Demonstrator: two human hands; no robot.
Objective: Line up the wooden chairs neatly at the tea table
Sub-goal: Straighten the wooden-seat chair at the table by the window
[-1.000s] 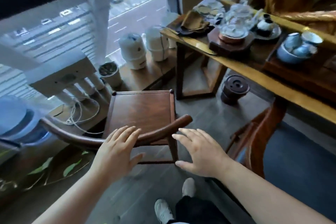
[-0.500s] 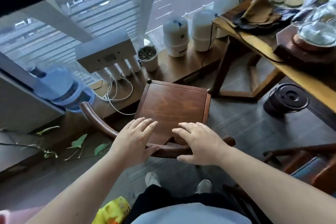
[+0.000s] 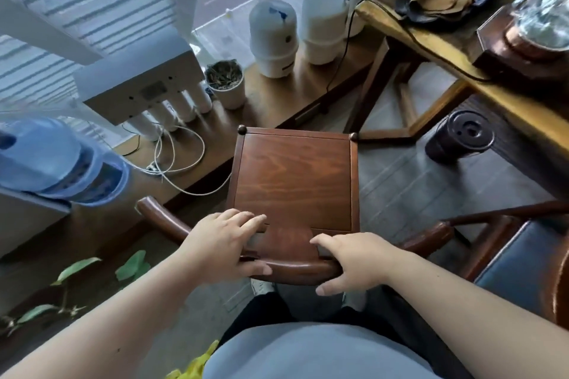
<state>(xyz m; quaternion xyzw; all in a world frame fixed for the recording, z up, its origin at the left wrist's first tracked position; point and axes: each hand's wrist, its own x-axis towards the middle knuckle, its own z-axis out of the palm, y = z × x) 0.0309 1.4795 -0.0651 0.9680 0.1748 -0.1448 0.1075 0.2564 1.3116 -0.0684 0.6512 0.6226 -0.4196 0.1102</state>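
A dark wooden chair with a square seat and a curved back rail stands right below me on the grey floor. My left hand grips the rail left of its middle, fingers over the top and thumb under. My right hand grips the same rail on the right. The tea table, with a yellow wooden edge, runs along the upper right, its leg frame just beyond the seat's far right corner. A second chair with a dark blue seat stands at the right edge.
A low wooden ledge along the window carries white tanks, a small plant pot, a filter unit and loose cables. A blue water bottle lies at left. A dark round pot stands on the floor under the table.
Both hands went from hovering open above the back rail to closing around it. The view has shifted to look straight down on the seat.
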